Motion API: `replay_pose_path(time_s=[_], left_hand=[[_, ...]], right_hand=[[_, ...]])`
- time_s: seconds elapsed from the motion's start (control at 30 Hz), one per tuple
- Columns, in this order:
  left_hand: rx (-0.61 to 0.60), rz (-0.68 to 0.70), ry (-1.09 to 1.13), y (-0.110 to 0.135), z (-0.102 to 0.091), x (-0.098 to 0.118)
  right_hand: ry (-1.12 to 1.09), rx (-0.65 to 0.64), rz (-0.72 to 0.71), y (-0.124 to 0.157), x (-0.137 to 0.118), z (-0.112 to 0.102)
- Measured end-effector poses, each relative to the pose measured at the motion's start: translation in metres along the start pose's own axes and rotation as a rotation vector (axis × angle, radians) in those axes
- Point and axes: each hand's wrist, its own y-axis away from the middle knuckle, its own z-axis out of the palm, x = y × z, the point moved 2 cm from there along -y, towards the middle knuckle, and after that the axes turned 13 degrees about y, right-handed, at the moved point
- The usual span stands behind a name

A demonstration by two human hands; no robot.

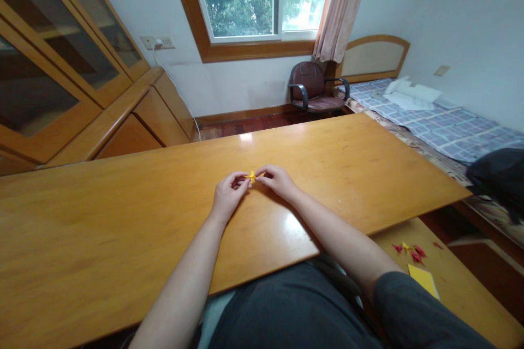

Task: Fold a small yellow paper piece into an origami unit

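Note:
A tiny yellow origami crane point(252, 176) is held just above the wooden table point(143, 218), between the fingertips of both hands. My left hand point(230, 192) pinches its left side between thumb and fingers. From the other side, my right hand point(278, 179) grips the right end in a similar pinch. Pointed folds of yellow paper stick up between the hands. The fingertips cover both ends of the crane, so its full shape is hidden.
A lower wooden surface at right carries several red folded paper pieces point(417, 253), a yellow one point(405, 246) and yellow paper sheets point(423, 279). Beyond the table are an armchair point(309, 87), a bed point(462, 122) with a black bag point(501, 177), and a cabinet point(118, 131).

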Motion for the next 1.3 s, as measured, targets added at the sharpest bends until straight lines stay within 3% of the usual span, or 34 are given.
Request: replay_pose_path(time_s=[0.23,0.57,0.97,1.3], left_hand=[[0.012,-0.025,0.017,-0.001,-0.002,0.000],[-0.023,0.082,-0.164,0.001,-0.004,-0.001],[0.007,0.227,-0.346,0.003,0.001,0.017],[0.005,0.296,-0.415,0.005,0.003,0.014]], right_hand=[[-0.105,-0.011,0.069,-0.001,0.003,0.002],[-0.059,-0.011,0.014,-0.001,0.001,0.002],[-0.115,-0.029,0.064,0.002,-0.002,0.001],[-0.100,-0.035,0.081,0.002,-0.003,0.002]])
